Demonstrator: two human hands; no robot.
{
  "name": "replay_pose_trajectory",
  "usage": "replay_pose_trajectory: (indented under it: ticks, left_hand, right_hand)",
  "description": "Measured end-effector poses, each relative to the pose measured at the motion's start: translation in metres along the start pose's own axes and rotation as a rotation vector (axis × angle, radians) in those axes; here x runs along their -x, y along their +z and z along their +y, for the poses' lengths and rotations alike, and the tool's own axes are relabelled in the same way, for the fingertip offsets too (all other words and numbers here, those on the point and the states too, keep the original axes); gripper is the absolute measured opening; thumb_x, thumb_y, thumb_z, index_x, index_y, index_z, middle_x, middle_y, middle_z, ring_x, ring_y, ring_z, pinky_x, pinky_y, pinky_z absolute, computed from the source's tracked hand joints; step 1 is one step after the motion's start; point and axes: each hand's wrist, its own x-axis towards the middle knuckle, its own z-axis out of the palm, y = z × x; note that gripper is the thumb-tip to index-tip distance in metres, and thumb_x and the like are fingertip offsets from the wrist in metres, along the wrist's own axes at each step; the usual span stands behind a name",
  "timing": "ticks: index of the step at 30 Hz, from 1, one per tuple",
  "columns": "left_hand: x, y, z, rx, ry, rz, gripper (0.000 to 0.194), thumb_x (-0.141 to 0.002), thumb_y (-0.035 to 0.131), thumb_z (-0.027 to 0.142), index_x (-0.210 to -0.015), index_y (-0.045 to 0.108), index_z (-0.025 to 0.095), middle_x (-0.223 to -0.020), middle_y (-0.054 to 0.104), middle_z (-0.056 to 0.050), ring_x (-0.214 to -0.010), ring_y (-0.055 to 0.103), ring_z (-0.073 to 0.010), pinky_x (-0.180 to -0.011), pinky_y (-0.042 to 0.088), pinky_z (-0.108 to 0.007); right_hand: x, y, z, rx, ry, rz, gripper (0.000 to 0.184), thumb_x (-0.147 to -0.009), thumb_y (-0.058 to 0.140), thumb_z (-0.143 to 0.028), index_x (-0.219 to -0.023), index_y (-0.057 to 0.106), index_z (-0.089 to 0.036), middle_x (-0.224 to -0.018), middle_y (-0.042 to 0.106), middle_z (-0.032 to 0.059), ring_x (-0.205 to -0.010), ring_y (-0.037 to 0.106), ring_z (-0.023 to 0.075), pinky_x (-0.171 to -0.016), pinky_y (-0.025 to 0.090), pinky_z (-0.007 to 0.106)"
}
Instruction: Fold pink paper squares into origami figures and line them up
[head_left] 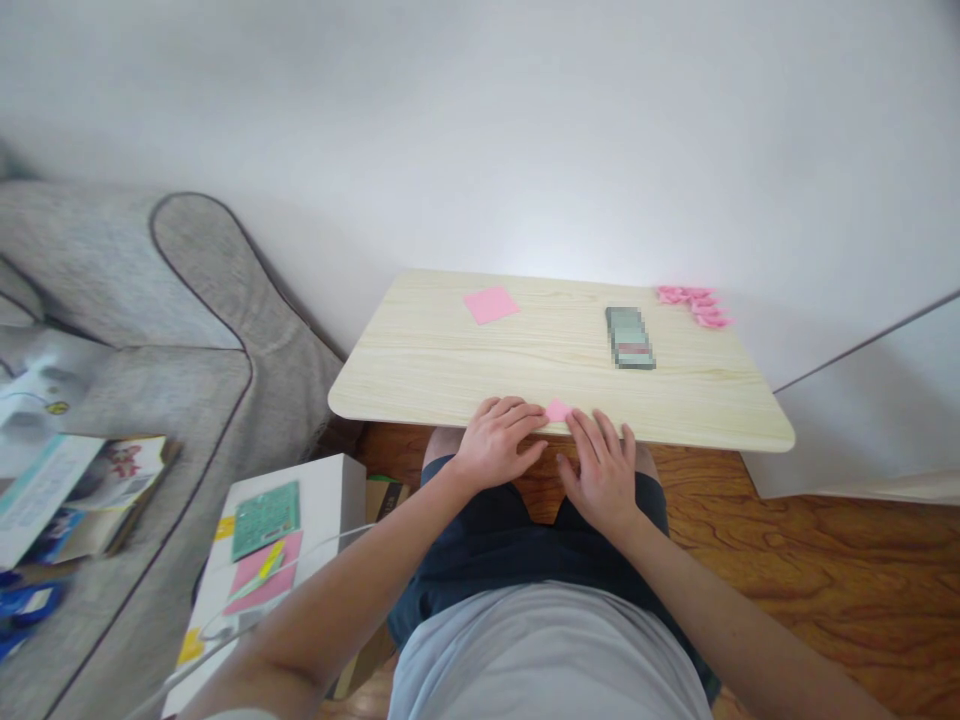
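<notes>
A small folded piece of pink paper (558, 410) lies at the front edge of the pale wooden table (420, 370). My left hand (499, 442) is at its left side, index fingertip on the paper and the other fingers resting on the tabletop. From the right, my right hand (606, 472) presses the paper's other edge with a fingertip, its fingers somewhat spread. Both thumbs hang below the table edge. Farther back on the left is a flat square sheet of pink paper (491, 305). Several pink folded paper pieces (694, 303) sit at the back right corner.
A phone-like object (630, 338), pixelated, lies right of the table's middle. To my left, a white box (322, 500) carries a green patterned pad (266, 518), pink paper and a yellow cutter (271, 562). A grey sofa (165, 400) stands beyond; a white wall (525, 130) backs the table.
</notes>
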Motion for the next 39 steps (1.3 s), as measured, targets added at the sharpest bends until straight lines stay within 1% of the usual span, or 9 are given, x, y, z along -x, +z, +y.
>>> replay_pose_trajectory:
  ticks: [5,9,13,15,19,23,29,35,39]
  left_hand:
    - [0.01,0.023,-0.004,0.043,0.067,0.209,0.021,-0.095,0.063,0.016,-0.11,0.075,0.025,-0.113,0.079,-0.004,-0.108,0.068,-0.0205,-0.096,0.05,-0.04]
    - [0.012,0.029,0.0,0.155,0.077,0.276,0.018,-0.093,0.063,0.011,-0.102,0.074,0.022,-0.105,0.078,-0.004,-0.1,0.068,-0.02,-0.093,0.052,-0.04]
    - [0.002,0.021,0.007,0.304,0.027,0.301,0.015,-0.094,0.065,0.014,-0.101,0.075,0.022,-0.101,0.076,-0.007,-0.097,0.068,-0.0201,-0.091,0.054,-0.04]
    - [-0.01,0.014,0.009,0.404,-0.005,0.306,0.011,-0.094,0.067,0.018,-0.098,0.076,0.022,-0.096,0.075,-0.007,-0.092,0.068,-0.0195,-0.087,0.055,-0.038]
    - [-0.046,-0.001,0.004,0.628,-0.175,0.341,0.011,-0.091,0.075,0.031,-0.087,0.077,0.021,-0.092,0.075,-0.006,-0.088,0.07,-0.0182,-0.085,0.056,-0.034]
    - [-0.084,-0.006,-0.014,0.759,-0.277,0.298,0.022,-0.086,0.079,0.042,-0.085,0.078,0.02,-0.09,0.077,-0.005,-0.087,0.07,-0.0183,-0.081,0.053,-0.032]
    - [-0.131,0.005,-0.059,0.724,-0.311,0.162,0.026,-0.091,0.072,0.047,-0.093,0.08,0.022,-0.1,0.08,-0.005,-0.095,0.071,-0.0202,-0.081,0.05,-0.031]
    - [-0.173,0.017,-0.105,0.793,-0.276,0.14,0.028,-0.093,0.068,0.046,-0.096,0.079,0.02,-0.101,0.08,-0.006,-0.095,0.072,-0.0202,-0.086,0.054,-0.032]
    - [-0.192,0.026,-0.128,0.863,-0.346,0.171,0.027,-0.093,0.066,0.043,-0.094,0.075,0.017,-0.09,0.077,-0.006,-0.084,0.071,-0.0178,-0.082,0.056,-0.03]
  right_hand:
    - [0.008,0.008,0.007,-0.043,-0.033,0.09,0.053,-0.097,0.062,-0.026,-0.149,0.054,-0.028,-0.146,0.065,0.0072,-0.144,0.05,0.0324,-0.125,0.021,0.06]
    - [0.002,0.009,0.011,-0.144,-0.052,0.187,0.035,-0.095,0.068,-0.023,-0.13,0.067,-0.029,-0.13,0.075,0.0043,-0.129,0.062,0.0292,-0.118,0.034,0.055]
    - [-0.017,0.0,0.016,-0.316,-0.059,0.244,0.016,-0.093,0.071,-0.021,-0.108,0.073,-0.028,-0.107,0.078,0.0036,-0.107,0.067,0.0267,-0.1,0.049,0.048]
    - [-0.033,-0.006,0.02,-0.38,-0.06,0.256,0.013,-0.093,0.07,-0.02,-0.103,0.074,-0.028,-0.101,0.078,0.0034,-0.102,0.067,0.0264,-0.096,0.051,0.047]
    - [-0.071,-0.018,0.032,-0.508,-0.075,0.219,0.009,-0.095,0.07,-0.024,-0.098,0.076,-0.029,-0.097,0.076,0.0026,-0.099,0.066,0.0247,-0.094,0.052,0.046]
    - [-0.11,-0.016,0.049,-0.55,0.006,0.222,0.009,-0.095,0.071,-0.032,-0.096,0.079,-0.028,-0.092,0.069,0.0042,-0.091,0.065,0.0228,-0.086,0.053,0.042]
    - [-0.162,0.008,0.068,-0.642,0.098,0.172,0.015,-0.094,0.071,-0.038,-0.093,0.081,-0.026,-0.083,0.064,0.0028,-0.078,0.063,0.0196,-0.075,0.051,0.037]
    - [-0.215,0.034,0.079,-0.691,0.197,0.182,0.019,-0.091,0.072,-0.042,-0.088,0.08,-0.025,-0.08,0.065,0.0029,-0.076,0.062,0.0196,-0.074,0.051,0.036]
    - [-0.243,0.049,0.082,-0.691,0.253,0.127,0.02,-0.091,0.071,-0.04,-0.082,0.079,-0.025,-0.081,0.067,0.0028,-0.076,0.062,0.0192,-0.074,0.051,0.036]
